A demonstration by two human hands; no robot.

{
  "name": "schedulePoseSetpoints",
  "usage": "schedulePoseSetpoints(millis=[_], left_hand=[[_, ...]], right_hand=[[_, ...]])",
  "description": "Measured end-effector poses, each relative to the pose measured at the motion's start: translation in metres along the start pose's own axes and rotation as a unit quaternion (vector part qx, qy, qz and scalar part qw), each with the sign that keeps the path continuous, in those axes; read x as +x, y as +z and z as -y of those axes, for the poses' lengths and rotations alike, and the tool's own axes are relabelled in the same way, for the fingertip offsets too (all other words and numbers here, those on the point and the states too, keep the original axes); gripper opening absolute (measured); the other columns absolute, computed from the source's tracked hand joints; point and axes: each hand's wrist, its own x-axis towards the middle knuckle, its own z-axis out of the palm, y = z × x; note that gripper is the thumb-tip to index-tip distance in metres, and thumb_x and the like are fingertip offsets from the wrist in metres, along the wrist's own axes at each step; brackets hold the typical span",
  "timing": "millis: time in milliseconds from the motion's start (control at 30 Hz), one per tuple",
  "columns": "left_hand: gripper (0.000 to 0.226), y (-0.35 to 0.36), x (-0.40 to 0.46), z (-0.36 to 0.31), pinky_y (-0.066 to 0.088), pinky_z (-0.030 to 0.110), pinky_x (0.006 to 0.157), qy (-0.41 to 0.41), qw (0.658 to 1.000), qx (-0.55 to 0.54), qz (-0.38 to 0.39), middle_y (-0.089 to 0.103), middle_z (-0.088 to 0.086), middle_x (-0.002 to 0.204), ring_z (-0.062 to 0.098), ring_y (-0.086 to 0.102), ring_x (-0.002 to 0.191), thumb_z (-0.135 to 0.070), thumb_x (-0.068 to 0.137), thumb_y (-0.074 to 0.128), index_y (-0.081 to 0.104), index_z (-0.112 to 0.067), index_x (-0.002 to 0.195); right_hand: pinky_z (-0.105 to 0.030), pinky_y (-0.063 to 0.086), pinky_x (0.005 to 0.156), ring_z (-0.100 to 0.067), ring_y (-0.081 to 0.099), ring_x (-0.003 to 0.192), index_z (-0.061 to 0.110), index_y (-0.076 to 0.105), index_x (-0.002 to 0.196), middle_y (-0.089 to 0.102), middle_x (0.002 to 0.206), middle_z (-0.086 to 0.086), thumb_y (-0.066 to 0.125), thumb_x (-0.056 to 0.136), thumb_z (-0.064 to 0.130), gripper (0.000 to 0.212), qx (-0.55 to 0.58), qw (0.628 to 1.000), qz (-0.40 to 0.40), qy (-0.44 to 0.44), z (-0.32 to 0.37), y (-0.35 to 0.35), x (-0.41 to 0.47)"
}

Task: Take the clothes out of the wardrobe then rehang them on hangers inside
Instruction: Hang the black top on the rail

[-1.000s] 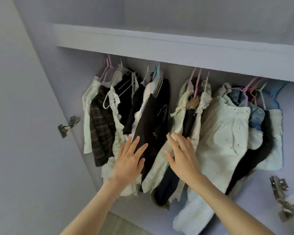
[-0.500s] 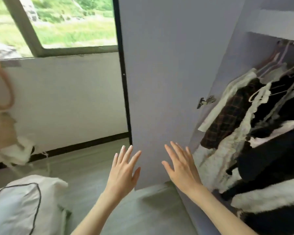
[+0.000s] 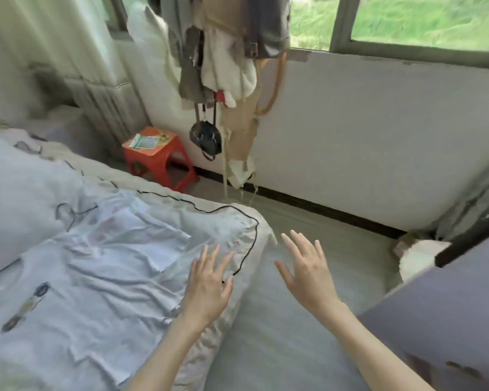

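- Bed (image 3: 26,170), lower left: a pale garment (image 3: 96,266) lies spread flat across it, creased. Judged a task piece awaiting a hanger.
- Wardrobe door (image 3: 449,311) edges in at lower right; the wardrobe interior is out of view.
- Coat rack (image 3: 232,52) with hung items by the window; red stool (image 3: 160,159) below it. Neither is part of this step.
- Left hand (image 3: 208,289) hovers over the bed corner, fingers straight and spread, holding nothing.
- Right hand (image 3: 308,275) over the floor gap, likewise spread and empty.
- Advice: take the garment at both shoulders so it lifts flat, not bunched; no hanger visible, so find one first.
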Motion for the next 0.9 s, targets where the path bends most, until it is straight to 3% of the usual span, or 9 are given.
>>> schedulePoseSetpoints(millis=[133, 267, 367, 500, 600, 767, 900], left_hand=[[0.048, -0.014, -0.036, 0.068, 0.044, 0.053, 0.090, -0.095, 0.995, -0.007, -0.012, 0.055, 0.017, 0.128, 0.041, 0.049, 0.120, -0.033, 0.082, 0.038, 0.060, -0.015, 0.120], [0.050, -0.020, -0.077, 0.115, 0.026, 0.047, 0.108, -0.208, 0.977, -0.021, -0.037, 0.037, 0.014, 0.145, 0.037, 0.026, 0.137, -0.033, 0.090, 0.032, 0.048, -0.017, 0.134], [0.048, -0.021, -0.107, 0.145, 0.004, 0.040, 0.115, -0.289, 0.957, -0.010, -0.033, 0.010, 0.006, 0.156, 0.027, 0.000, 0.144, -0.028, 0.099, 0.036, 0.026, -0.024, 0.145], [0.049, -0.025, -0.135, 0.168, 0.002, 0.038, 0.115, -0.387, 0.921, -0.007, -0.045, 0.008, 0.005, 0.156, 0.023, -0.005, 0.144, -0.029, 0.099, 0.037, 0.024, -0.023, 0.146], [0.050, -0.023, -0.144, 0.174, 0.001, 0.037, 0.115, -0.447, 0.893, -0.013, -0.042, 0.004, 0.002, 0.157, 0.022, -0.007, 0.144, -0.029, 0.099, 0.034, 0.021, -0.025, 0.147], [0.047, -0.007, -0.162, 0.178, 0.006, 0.038, 0.113, -0.498, 0.862, -0.048, -0.082, 0.017, 0.009, 0.154, 0.031, 0.007, 0.143, -0.021, 0.095, 0.046, 0.037, -0.019, 0.141], [0.049, 0.004, -0.186, 0.198, 0.005, 0.036, 0.116, -0.553, 0.828, -0.071, -0.063, 0.007, 0.005, 0.156, 0.025, -0.004, 0.144, -0.026, 0.098, 0.038, 0.026, -0.024, 0.145]], right_hand=[[-0.051, 0.040, 0.096, -0.028, 0.058, 0.115, 0.011, 0.059, 0.121, 0.061, 0.122, -0.010, 0.044, 0.085, 0.041, 0.050, 0.021, 0.993, 0.062, -0.093, 0.064, 0.041, 0.027], [-0.051, 0.039, 0.098, -0.028, 0.056, 0.117, 0.011, 0.058, 0.123, 0.060, 0.124, -0.010, 0.036, 0.087, 0.046, 0.055, 0.023, 0.976, 0.131, -0.174, 0.115, 0.078, 0.051], [-0.044, 0.022, 0.111, -0.024, 0.037, 0.134, 0.016, 0.042, 0.138, 0.044, 0.142, -0.007, 0.033, 0.093, 0.051, 0.058, 0.025, 0.957, 0.173, -0.233, 0.145, 0.104, 0.068], [-0.036, 0.005, 0.116, -0.019, 0.019, 0.142, 0.020, 0.025, 0.146, 0.027, 0.152, -0.003, 0.038, 0.096, 0.046, 0.058, 0.039, 0.921, 0.229, -0.314, 0.181, 0.130, 0.091], [-0.039, 0.009, 0.116, -0.019, 0.021, 0.141, 0.019, 0.027, 0.145, 0.030, 0.151, -0.003, 0.034, 0.096, 0.050, 0.059, 0.023, 0.898, 0.257, -0.358, 0.202, 0.151, 0.106], [-0.050, 0.040, 0.096, -0.027, 0.057, 0.115, 0.011, 0.055, 0.126, 0.061, 0.122, -0.009, 0.006, 0.093, 0.061, 0.077, 0.009, 0.865, 0.308, -0.396, 0.235, 0.182, 0.113], [-0.050, 0.045, 0.090, -0.028, 0.062, 0.109, 0.011, 0.059, 0.121, 0.064, 0.117, -0.009, 0.006, 0.094, 0.059, 0.077, -0.014, 0.837, 0.335, -0.432, 0.271, 0.214, 0.105]])
